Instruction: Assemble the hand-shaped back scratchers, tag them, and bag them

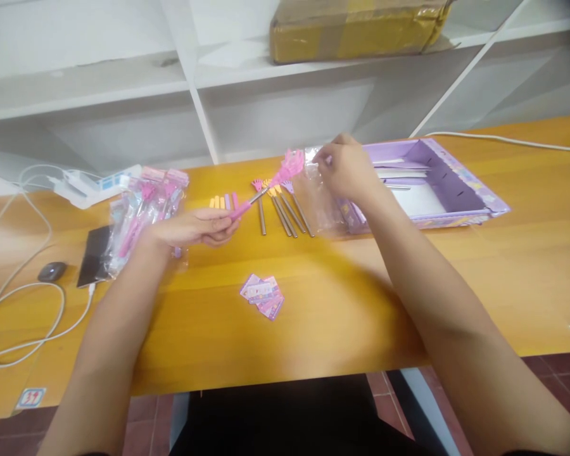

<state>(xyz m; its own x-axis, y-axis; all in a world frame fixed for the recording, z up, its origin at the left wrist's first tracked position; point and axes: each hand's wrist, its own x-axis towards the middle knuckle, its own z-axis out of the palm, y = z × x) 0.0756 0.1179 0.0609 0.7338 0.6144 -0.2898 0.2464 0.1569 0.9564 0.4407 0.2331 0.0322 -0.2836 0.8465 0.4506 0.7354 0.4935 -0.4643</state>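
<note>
My left hand [204, 227] is closed round the pink handle of a back scratcher [261, 192], whose metal rod slants up to a pink hand-shaped head. Beside that head, my right hand [346, 166] pinches a clear plastic bag [323, 202] that hangs down towards the table. Between the hands lie several metal rods [285, 215] with pink, yellow and purple hand-shaped heads. Short yellow, purple and pink handles [223, 201] lie in a row just past my left fingers. Nearer to me, several small printed cards [262, 295] overlap on the table.
Bagged back scratchers [145, 202] are piled at the left, over a dark phone [94, 256]. A mouse [52, 272], white cables and a power strip [99, 183] lie further left. An open purple box [460, 212] stands at the right. Above, a taped carton [361, 28] rests on the shelf.
</note>
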